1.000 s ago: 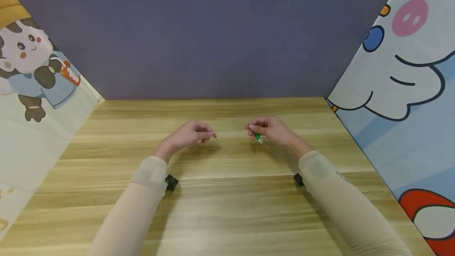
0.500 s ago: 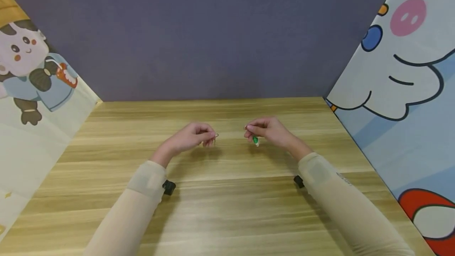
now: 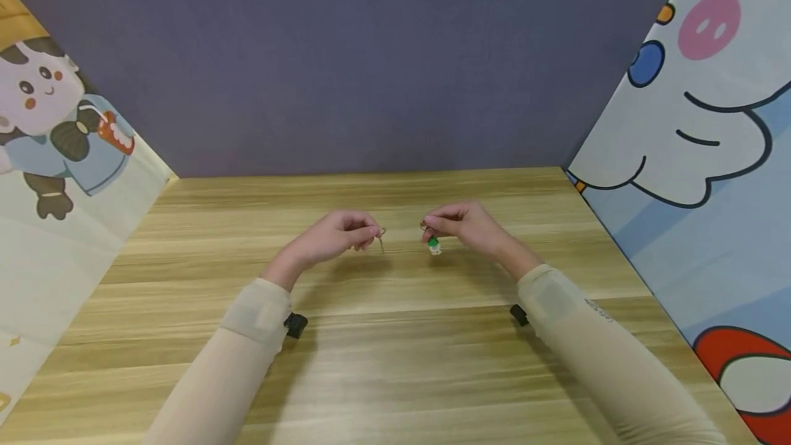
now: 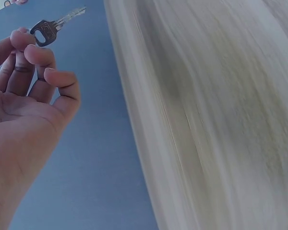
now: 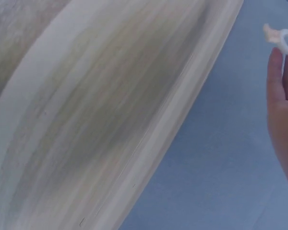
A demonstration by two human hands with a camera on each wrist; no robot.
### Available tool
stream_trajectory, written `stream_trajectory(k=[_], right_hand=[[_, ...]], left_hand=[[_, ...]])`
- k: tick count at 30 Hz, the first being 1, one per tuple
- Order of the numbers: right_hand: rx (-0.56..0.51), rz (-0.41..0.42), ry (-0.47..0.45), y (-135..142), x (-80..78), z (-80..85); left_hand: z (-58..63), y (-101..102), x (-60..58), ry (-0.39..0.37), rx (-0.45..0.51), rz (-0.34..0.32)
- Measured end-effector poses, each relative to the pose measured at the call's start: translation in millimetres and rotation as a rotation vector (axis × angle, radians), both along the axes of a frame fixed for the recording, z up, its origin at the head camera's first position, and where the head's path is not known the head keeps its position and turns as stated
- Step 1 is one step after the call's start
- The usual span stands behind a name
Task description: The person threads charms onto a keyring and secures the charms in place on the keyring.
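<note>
My left hand [image 3: 336, 233] pinches a small metal key [image 4: 45, 32] between thumb and fingertips. In the head view the key's thin blade [image 3: 382, 246] points down above the table. Facing it across a narrow gap, my right hand [image 3: 463, 222] pinches a keychain by its metal ring. Its green and white charm [image 3: 434, 246] dangles below the fingertips. In the right wrist view only the charm's white loop and pale tip [image 5: 284, 40] show at the frame's edge, beside part of the hand. Key and keychain are apart.
Both hands are over a wood-grain table [image 3: 395, 362]. Behind it rises a dark grey-blue panel [image 3: 371, 60]. Cartoon-printed panels flank it, the left one [image 3: 37, 253] and the right one [image 3: 729, 259]. Black wrist cameras sit under both sleeves.
The left hand has shifted slightly right with the key, which shows more clearly below the fingers. The charm has swung left and hangs straighter under the right hand.
</note>
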State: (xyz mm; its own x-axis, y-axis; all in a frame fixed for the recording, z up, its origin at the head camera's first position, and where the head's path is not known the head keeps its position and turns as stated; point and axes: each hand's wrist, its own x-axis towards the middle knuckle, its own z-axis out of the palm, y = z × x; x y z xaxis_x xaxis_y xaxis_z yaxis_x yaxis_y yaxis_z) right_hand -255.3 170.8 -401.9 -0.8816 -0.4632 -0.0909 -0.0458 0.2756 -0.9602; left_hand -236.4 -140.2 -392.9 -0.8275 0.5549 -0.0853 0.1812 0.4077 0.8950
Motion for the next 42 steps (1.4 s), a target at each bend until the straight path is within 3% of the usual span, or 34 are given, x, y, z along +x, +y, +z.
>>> stream_trajectory(k=[15, 27, 42], right_hand=[[0.137, 0.030, 0.124, -10, 6.9, 3.6], [0.129, 0.090, 0.170, -25, 12.0, 0.9], [0.174, 0.133, 0.221, -26, 16.9, -0.4]], left_hand=[[8.6, 13, 2.7, 0.005, 0.003, -0.106], [5.7, 22, 4.1, -0.004, 0.029, -0.216], [1.9, 27, 5.0, 0.024, 0.000, -0.238]])
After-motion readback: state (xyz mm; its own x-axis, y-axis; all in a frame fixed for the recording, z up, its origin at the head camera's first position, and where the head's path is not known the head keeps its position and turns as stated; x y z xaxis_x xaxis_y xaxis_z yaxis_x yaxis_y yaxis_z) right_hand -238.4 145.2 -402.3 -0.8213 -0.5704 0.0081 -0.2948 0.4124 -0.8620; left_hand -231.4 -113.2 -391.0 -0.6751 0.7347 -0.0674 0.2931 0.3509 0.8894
